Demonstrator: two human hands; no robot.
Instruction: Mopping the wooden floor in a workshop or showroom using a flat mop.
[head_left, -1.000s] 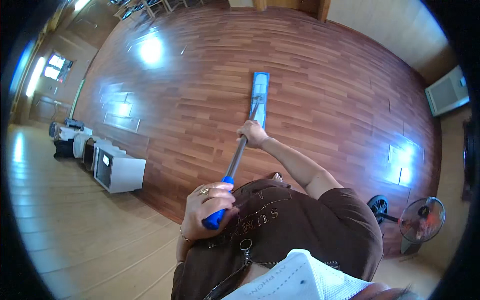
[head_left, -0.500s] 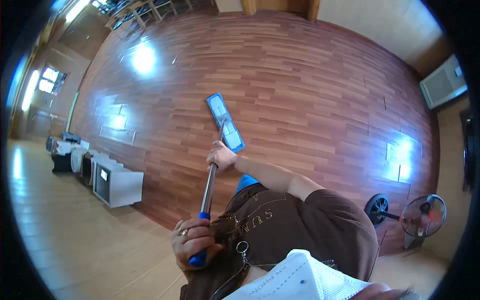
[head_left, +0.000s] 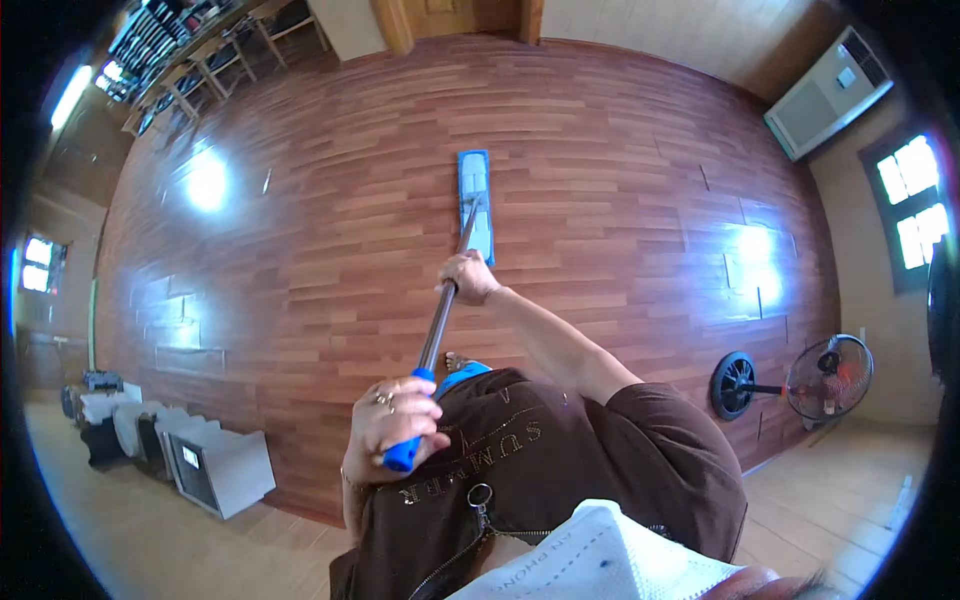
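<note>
L hand [head_left: 392,418] grips the mop [head_left: 437,328] at its top: fingers wrapped round the blue grip [head_left: 402,456], butt end poking out below. R hand [head_left: 467,276] clenches the metal pole lower down, btwn the L fingers & the flat blue head [head_left: 475,176]. Head lies on the wood floor [head_left: 590,240], just past R fingers, well in from the edges. Fan [head_left: 829,382] nr floor's R edge; AC unit [head_left: 822,100] at far R corner.
</note>
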